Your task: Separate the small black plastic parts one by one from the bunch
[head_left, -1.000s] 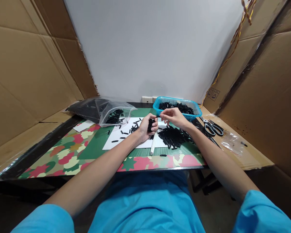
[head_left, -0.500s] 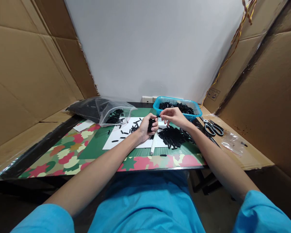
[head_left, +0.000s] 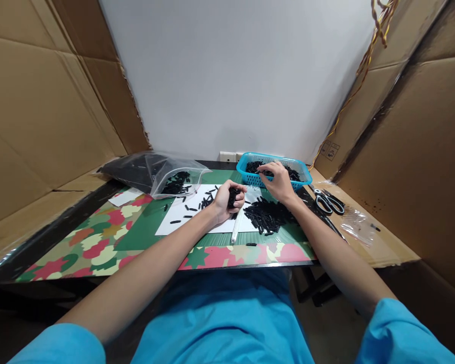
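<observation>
My left hand [head_left: 227, 201] is closed around a handful of small black strip-like pieces [head_left: 233, 197], just over the white paper sheet [head_left: 167, 228]. My right hand [head_left: 278, 183] is at the near side of the blue plastic basket [head_left: 307, 178], its thumb and forefinger curled toward each other. Whatever lies between those fingertips is too small and dark to tell from the black pieces behind. A heap of the same black pieces [head_left: 267, 215] lies below my right hand. A slim white stick-like object [head_left: 237, 226] rests beside my left hand.
A clear zip bag [head_left: 155, 174] of black pieces lies at the left, its mouth toward the paper. Scissors [head_left: 329, 203] and a small plastic bag [head_left: 358, 227] are at the right. Cardboard walls [head_left: 409, 151] stand on both sides; twisted wires [head_left: 364, 65] hang at the right.
My right hand has moved away from my left fingertips, up and right to the basket. My left thumb and forefinger have relaxed, while the hand still holds its handful. The view has shifted slightly.
</observation>
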Demonstrator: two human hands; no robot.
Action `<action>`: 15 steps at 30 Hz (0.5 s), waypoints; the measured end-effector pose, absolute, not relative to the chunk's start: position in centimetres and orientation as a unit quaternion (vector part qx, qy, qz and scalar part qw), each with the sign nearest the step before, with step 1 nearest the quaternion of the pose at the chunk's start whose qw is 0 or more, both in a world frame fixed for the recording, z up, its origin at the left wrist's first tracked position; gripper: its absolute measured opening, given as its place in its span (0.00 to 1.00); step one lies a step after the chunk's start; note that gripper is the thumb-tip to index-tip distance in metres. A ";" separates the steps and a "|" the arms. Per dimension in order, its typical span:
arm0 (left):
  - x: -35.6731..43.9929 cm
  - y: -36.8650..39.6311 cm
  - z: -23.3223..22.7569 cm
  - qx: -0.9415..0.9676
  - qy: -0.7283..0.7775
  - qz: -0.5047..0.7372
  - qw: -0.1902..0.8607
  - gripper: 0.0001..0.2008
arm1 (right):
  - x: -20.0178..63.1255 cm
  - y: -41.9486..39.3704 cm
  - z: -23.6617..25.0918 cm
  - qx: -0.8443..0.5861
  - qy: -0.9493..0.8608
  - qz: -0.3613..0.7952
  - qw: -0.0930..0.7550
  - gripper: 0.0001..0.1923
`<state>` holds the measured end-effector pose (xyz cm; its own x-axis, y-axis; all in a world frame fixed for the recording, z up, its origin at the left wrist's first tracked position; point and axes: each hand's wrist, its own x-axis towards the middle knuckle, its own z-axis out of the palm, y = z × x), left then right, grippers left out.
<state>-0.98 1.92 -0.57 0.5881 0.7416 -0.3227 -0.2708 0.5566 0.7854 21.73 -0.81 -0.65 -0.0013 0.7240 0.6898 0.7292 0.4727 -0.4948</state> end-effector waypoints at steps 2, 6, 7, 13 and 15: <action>-0.9 1.9 -0.6 0.355 0.339 0.308 0.815 0.20 | 20.3 -1.4 -0.4 -0.487 -0.738 0.008 0.466 0.14; -0.6 1.9 -0.9 0.355 0.355 0.304 0.809 0.20 | 17.9 -2.5 0.2 -0.427 -0.800 0.060 0.417 0.12; -0.5 1.8 -0.9 0.356 0.359 0.303 0.808 0.20 | 17.5 -2.6 0.3 -0.414 -0.811 0.075 0.406 0.12; -0.3 1.7 -0.9 0.357 0.371 0.295 0.805 0.20 | 17.7 -2.7 0.5 -0.375 -0.834 0.142 0.379 0.13; -0.3 1.7 -0.9 0.357 0.370 0.294 0.806 0.20 | 17.9 -2.7 0.5 -0.374 -0.830 0.153 0.384 0.13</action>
<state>-0.29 1.65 -0.86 0.5532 0.7385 -0.3855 -0.2096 0.5713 0.7935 17.88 -2.68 0.53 -0.4259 0.7383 0.5230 0.5041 0.6736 -0.5405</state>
